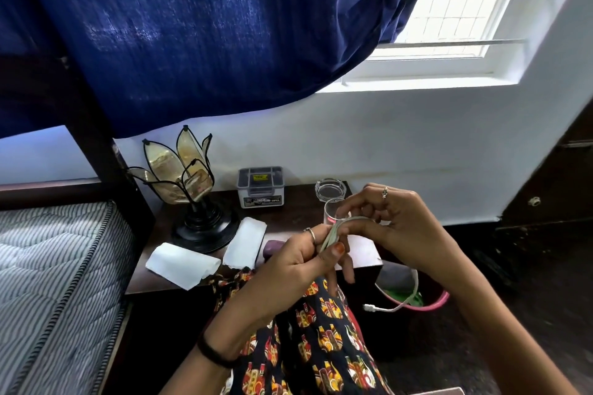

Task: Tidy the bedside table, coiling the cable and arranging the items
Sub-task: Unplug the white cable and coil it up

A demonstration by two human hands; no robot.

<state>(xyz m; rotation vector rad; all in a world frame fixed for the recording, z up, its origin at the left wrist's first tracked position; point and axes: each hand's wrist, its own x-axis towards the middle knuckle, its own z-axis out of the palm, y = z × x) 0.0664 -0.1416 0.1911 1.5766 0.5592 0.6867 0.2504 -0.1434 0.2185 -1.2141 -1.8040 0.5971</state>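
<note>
— In front of the lamp (189, 189), what are your hands doing?

— Your left hand (298, 256) is closed on a bundle of white cable (333, 234), thumb pinching the gathered loops against the fingers. Your right hand (394, 218) is closed on the same cable, its fingers curled over the top of the loops, to the right of the lamp and nearer to you.

— Where does the rest of the cable go?

— A loose end hangs down past the right edge of the bedside table (288, 218), far right of the lamp and lower, and ends in a small white plug (369, 308) that dangles in the air beside a pink-rimmed bin (439, 298).

— And what lies around the lamp?

— Just in front of its black base lie two white papers: one folded paper (183, 264) in front and slightly left, another paper (245, 242) just to its right. A small purple object (272, 248) shows beyond that second paper, partly hidden by your left hand. Behind and to the right of the lamp stands a grey lidded box (260, 186) against the wall. Further right sits a glass ashtray (330, 189), with a clear drinking glass (332, 212) just in front of it, partly covered by your right fingers. Left of the lamp is the striped mattress (57, 260).
</note>
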